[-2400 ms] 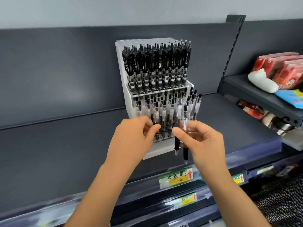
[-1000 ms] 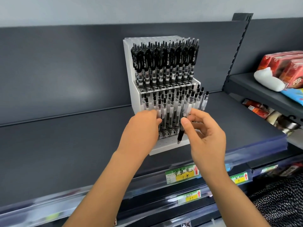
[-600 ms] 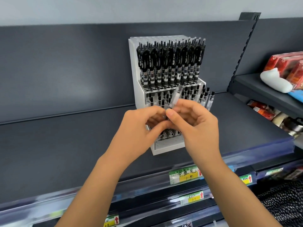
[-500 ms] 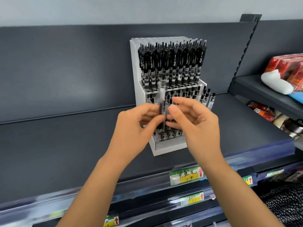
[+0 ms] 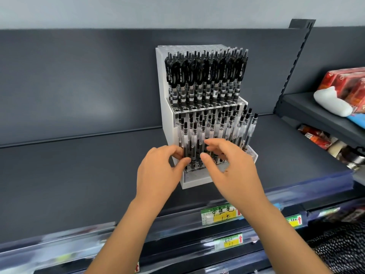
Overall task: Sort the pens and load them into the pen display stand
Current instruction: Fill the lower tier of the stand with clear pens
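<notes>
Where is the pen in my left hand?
Head view: the pen stands upright at the lower front left of the display stand, pinched by the left hand, right hand beside it.

White display stand (image 5: 161,80) of black-and-clear pens (image 5: 205,76) on dark grey shelf (image 5: 79,175).
Green-and-yellow price label (image 5: 219,216) lower centre; red packets (image 5: 347,84) upper right; white-speckled black fabric (image 5: 339,248) lower right.

Shop, stationery aisle: I face dark metal gondola shelving (image 5: 79,175) with a slotted upright (image 5: 296,56) and handwritten yellow-green price labels (image 5: 220,215) along the shelf edges. On my shelf stands a white pen display stand (image 5: 161,95), stocked with rows of identical black pens (image 5: 207,76). The neighbouring shelf holds red wrapped packets (image 5: 345,84).
</notes>
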The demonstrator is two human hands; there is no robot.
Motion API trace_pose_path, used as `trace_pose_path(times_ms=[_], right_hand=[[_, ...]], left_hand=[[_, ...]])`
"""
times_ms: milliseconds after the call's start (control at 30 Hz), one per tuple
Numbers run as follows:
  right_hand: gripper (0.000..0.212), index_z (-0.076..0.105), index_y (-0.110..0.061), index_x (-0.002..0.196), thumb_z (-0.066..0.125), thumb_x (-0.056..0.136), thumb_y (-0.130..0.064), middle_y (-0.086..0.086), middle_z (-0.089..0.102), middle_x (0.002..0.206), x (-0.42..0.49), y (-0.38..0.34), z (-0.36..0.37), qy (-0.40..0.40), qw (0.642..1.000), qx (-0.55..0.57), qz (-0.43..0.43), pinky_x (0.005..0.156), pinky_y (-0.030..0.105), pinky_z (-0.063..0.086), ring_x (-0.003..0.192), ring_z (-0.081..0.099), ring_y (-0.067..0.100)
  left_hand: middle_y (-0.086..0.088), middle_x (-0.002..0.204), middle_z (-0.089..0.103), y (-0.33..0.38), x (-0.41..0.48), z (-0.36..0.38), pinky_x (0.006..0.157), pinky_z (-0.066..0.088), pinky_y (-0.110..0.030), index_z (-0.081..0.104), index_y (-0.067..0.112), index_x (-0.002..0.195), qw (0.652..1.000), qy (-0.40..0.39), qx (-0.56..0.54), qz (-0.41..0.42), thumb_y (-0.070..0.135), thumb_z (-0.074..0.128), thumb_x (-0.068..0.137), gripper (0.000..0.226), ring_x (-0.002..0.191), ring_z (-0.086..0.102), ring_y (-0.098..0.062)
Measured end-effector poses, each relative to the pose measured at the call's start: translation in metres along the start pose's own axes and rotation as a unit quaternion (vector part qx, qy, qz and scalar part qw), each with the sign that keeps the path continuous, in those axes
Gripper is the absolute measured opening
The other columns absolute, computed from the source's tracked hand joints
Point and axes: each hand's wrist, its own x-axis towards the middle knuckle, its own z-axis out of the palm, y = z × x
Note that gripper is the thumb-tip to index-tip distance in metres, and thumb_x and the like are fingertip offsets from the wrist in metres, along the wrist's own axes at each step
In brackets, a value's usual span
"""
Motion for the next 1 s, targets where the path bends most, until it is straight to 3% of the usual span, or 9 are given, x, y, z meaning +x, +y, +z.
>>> trace_pose_path(times_ms=[100, 200, 367, 533, 800, 1000], right_hand=[[0.034, 0.059, -0.022, 0.124, 0.056, 0.093, -0.036, -0.010, 0.061, 0.116, -0.002, 0.006, 0.000, -0.025, 0.994, -0.104, -0.030, 0.090, 0.018, 0.039, 0.112, 0.053, 0.009], [0.032, 0.063, -0.019, 0.119, 0.060, 0.091, -0.034, -0.007, 0.064, 0.113, -0.005, 0.011, 0.000, -0.030, 0.985, -0.164, -0.050, 0.086, 0.019, 0.037, 0.109, 0.055, 0.013], [0.025, 0.070, -0.015, 0.099, 0.078, 0.078, -0.025, -0.002, 0.068, 0.094, -0.005, 0.017, -0.001, -0.030, 0.971, -0.223, -0.087, 0.074, 0.029, 0.051, 0.091, 0.063, 0.020], [0.025, 0.072, -0.014, 0.088, 0.085, 0.069, -0.025, 0.000, 0.068, 0.083, -0.004, 0.023, 0.003, -0.025, 0.963, -0.246, -0.109, 0.064, 0.034, 0.054, 0.079, 0.064, 0.023], [0.025, 0.074, -0.014, 0.084, 0.087, 0.066, -0.026, 0.001, 0.069, 0.078, -0.002, 0.023, 0.005, -0.016, 0.958, -0.261, -0.120, 0.060, 0.035, 0.054, 0.072, 0.064, 0.023], [0.020, 0.075, -0.014, 0.081, 0.085, 0.069, -0.027, 0.000, 0.069, 0.076, -0.005, 0.023, 0.008, -0.007, 0.956, -0.262, -0.135, 0.059, 0.034, 0.055, 0.069, 0.063, 0.023]], left_hand=[[0.019, 0.089, 0.060, 0.004, 0.000, 0.001, 0.064, 0.037, -0.023, 0.064, 0.036, 0.081, 0.999, 0.011, -0.003, -0.038, 0.045, 0.072, 0.078, 0.012, 0.086, 0.053, -0.007], [0.018, 0.088, 0.056, 0.006, 0.000, 0.000, 0.069, 0.041, -0.028, 0.064, 0.034, 0.082, 0.999, 0.038, 0.016, -0.018, 0.050, 0.067, 0.079, 0.017, 0.080, 0.053, -0.006], [0.017, 0.066, 0.060, 0.008, 0.000, 0.002, 0.064, 0.043, -0.030, 0.066, 0.028, 0.079, 0.998, 0.062, 0.024, 0.005, 0.042, 0.066, 0.084, 0.015, 0.074, 0.056, -0.011], [0.019, 0.062, 0.057, 0.007, -0.002, 0.004, 0.058, 0.036, -0.026, 0.069, 0.028, 0.079, 0.995, 0.082, 0.052, 0.005, 0.046, 0.068, 0.081, 0.018, 0.064, 0.048, -0.007], [0.019, 0.090, 0.056, 0.000, -0.010, 0.010, 0.058, 0.034, -0.011, 0.060, 0.031, 0.104, 0.998, 0.061, 0.014, -0.011, 0.055, 0.059, 0.084, 0.031, 0.068, 0.047, -0.001], [0.018, 0.099, 0.058, -0.002, -0.019, 0.016, 0.062, 0.046, -0.020, 0.060, 0.034, 0.103, 0.996, 0.042, -0.035, -0.069, 0.047, 0.059, 0.085, 0.022, 0.069, 0.056, -0.001]])
